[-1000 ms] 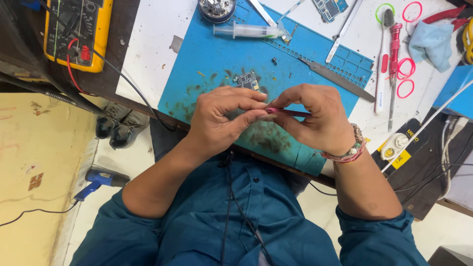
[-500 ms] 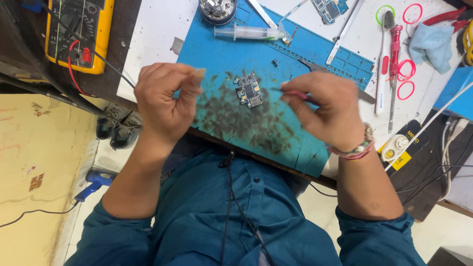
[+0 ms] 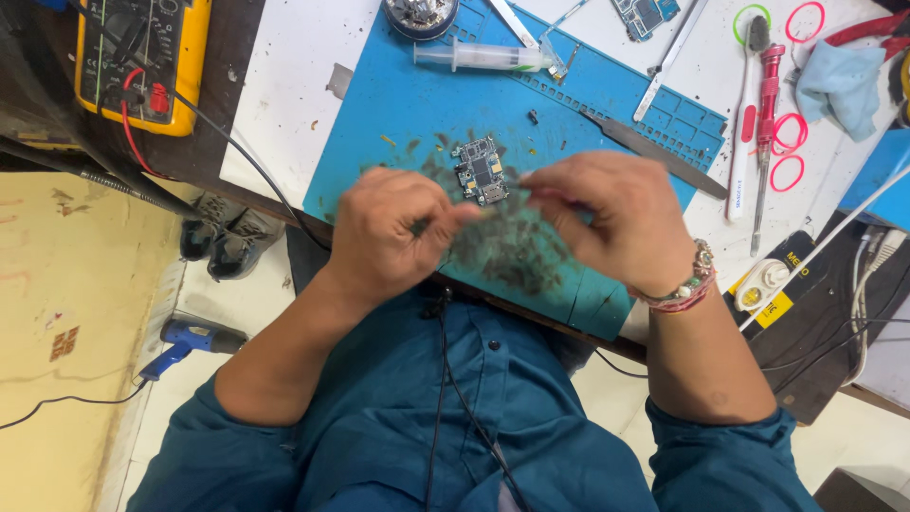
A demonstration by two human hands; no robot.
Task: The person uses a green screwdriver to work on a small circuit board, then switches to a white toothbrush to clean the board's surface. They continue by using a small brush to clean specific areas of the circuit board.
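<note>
Electronics repair bench: blue work mat (image 3: pixel 398 123), multimeter (image 3: pixel 142 57), small circuit board (image 3: pixel 480 171)

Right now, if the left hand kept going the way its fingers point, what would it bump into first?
Probably the small green circuit board on the blue work mat; the left hand points at it, though height above it is unclear.

Open mat shows in the upper left part of the blue work mat (image 3: pixel 379 123), between the syringe (image 3: pixel 483 57) and the left hand (image 3: pixel 389 232). The small circuit board (image 3: pixel 481 171) lies just above both hands (between their fingertips), blocking the centre. To the right, a flat metal blade (image 3: pixel 654 152), a red screwdriver (image 3: pixel 763 114) and pink rings (image 3: pixel 787 133) crowd the way; the yellow multimeter (image 3: pixel 142 57) fills the upper left corner.
</note>
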